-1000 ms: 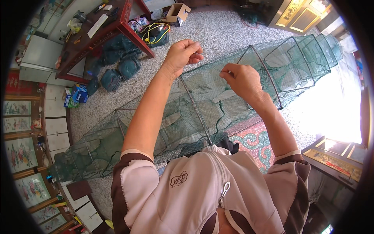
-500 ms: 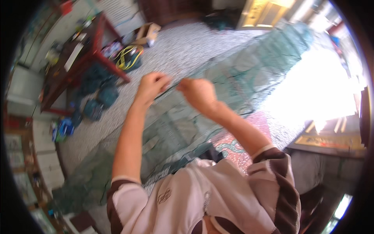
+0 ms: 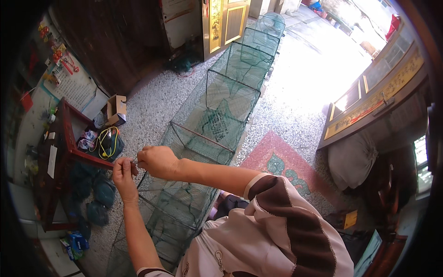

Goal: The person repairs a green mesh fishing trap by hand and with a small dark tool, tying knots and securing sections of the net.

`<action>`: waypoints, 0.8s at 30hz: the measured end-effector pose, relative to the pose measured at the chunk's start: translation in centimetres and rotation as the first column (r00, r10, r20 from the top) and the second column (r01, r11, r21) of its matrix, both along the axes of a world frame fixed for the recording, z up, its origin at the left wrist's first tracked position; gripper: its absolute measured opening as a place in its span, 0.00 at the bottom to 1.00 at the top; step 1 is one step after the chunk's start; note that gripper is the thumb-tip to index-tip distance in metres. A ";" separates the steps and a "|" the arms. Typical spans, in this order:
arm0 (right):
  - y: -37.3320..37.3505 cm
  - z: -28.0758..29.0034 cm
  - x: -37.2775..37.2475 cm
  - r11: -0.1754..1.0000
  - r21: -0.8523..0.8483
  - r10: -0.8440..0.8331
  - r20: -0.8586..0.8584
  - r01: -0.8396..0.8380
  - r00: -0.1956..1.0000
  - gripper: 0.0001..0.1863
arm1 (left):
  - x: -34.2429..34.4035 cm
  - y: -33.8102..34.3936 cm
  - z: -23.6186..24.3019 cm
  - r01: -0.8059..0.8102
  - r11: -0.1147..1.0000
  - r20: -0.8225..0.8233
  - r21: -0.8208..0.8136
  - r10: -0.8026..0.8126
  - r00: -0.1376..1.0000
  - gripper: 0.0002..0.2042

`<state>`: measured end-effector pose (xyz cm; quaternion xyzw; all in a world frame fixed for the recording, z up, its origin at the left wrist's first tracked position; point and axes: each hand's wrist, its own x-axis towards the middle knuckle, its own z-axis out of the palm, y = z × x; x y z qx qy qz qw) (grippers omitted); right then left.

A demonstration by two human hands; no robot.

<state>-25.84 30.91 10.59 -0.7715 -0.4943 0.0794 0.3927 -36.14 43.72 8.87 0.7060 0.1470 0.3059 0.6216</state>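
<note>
- I look down from the head camera at my two bare hands, raised together over a long green mesh trap (image 3: pixel 217 115), a net tunnel stretched on rectangular wire frames.
- The trap lies on the speckled floor (image 3: pixel 152 108), running from below my arms away toward the bright doorway at the top of the view.
- My left hand (image 3: pixel 123 174) has its fingers closed narrowly, pinching what looks like a thin wire or cord at the trap's near upper edge; the thing itself is too small to make out.
- My right hand (image 3: pixel 157 161) is curled into a loose fist just beside the left, knuckles up, almost touching it, gripping the same spot.
- I judge the step in hand to be fine fastening work on the mesh at one frame corner.
- The next move, as I read it, calls for small, steady fingertip motion with both hands kept close.
- My left forearm rises steeply from the lower edge; my right forearm crosses from the right, elbow bent, striped sleeve (image 3: pixel 286 217) at the shoulder.
- A dark red table (image 3: pixel 69 152) stands at the left, and a small cardboard box (image 3: pixel 116 109) sits near it.
</note>
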 end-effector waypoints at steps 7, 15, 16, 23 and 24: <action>0.4 3.5 -1.3 0.923 0.365 0.122 0.022 -0.122 0.992 0.07 | -0.8 0.4 -0.1 -0.071 0.972 -0.032 -0.223 0.065 0.997 0.05; -1.5 10.8 0.0 0.678 0.735 0.315 -0.273 -0.014 0.909 0.05 | 0.3 0.4 -1.1 0.071 0.996 -0.083 0.046 -0.068 0.994 0.03; -1.9 11.5 0.5 0.635 0.773 0.300 -0.258 0.009 0.918 0.06 | 0.5 0.1 -0.6 0.063 0.995 -0.137 0.071 -0.053 0.989 0.04; -3.5 13.3 1.9 0.602 0.791 0.421 -0.431 0.109 0.798 0.09 | -0.1 -0.4 0.5 0.083 0.989 -0.154 0.126 -0.063 0.986 0.05; -3.6 13.2 2.0 0.602 0.791 0.425 -0.432 0.108 0.796 0.09 | 0.0 -0.5 1.0 0.139 0.981 -0.148 0.138 -0.118 0.982 0.05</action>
